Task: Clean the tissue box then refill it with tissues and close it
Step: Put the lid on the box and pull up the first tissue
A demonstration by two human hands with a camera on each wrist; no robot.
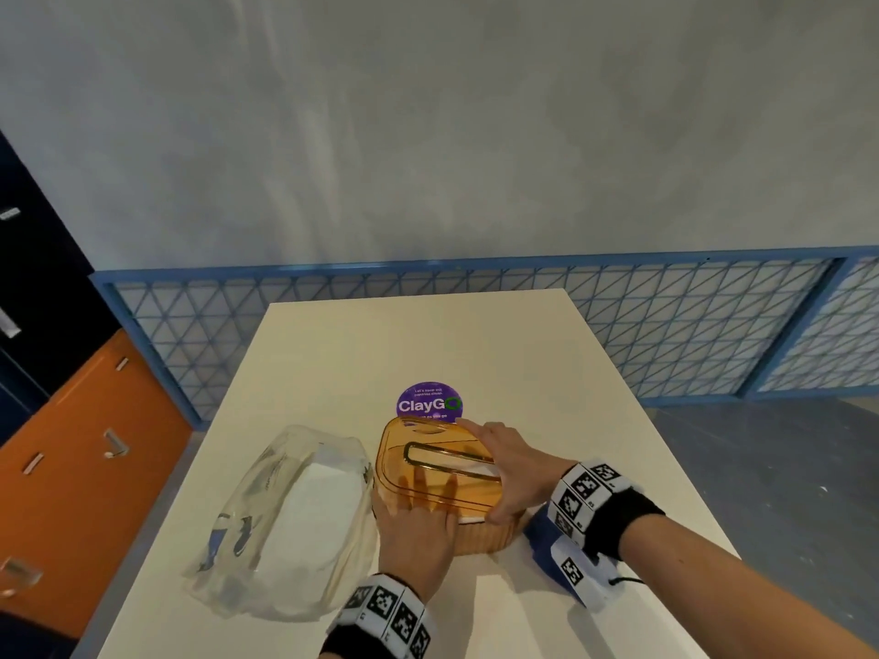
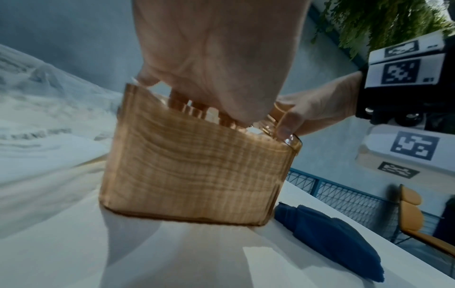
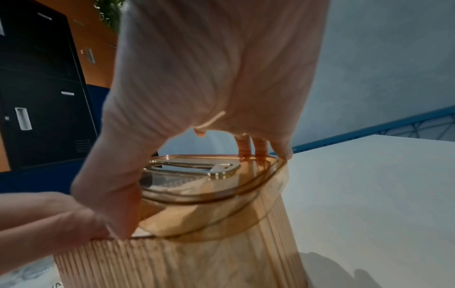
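Observation:
An amber see-through tissue box (image 1: 480, 535) with ribbed walls (image 2: 194, 175) stands on the white table (image 1: 428, 335). Its amber lid (image 1: 428, 468), with a gold-rimmed slot (image 3: 209, 187), sits tilted over the box with the near side raised. My right hand (image 1: 509, 473) grips the lid's right end, thumb at the near corner and fingers over the far edge. My left hand (image 1: 414, 525) reaches under the raised lid with straight fingers, seen through the amber plastic, lying on the white tissues (image 1: 475, 468) inside. A clear plastic pack of white tissues (image 1: 304, 516) lies to the left.
A folded blue cloth (image 1: 542, 539) lies just right of the box, under my right wrist. A purple round sticker (image 1: 429, 401) is on the table behind the box. Orange and dark cabinets (image 1: 71, 444) stand left; a blue mesh railing (image 1: 666, 335) runs behind.

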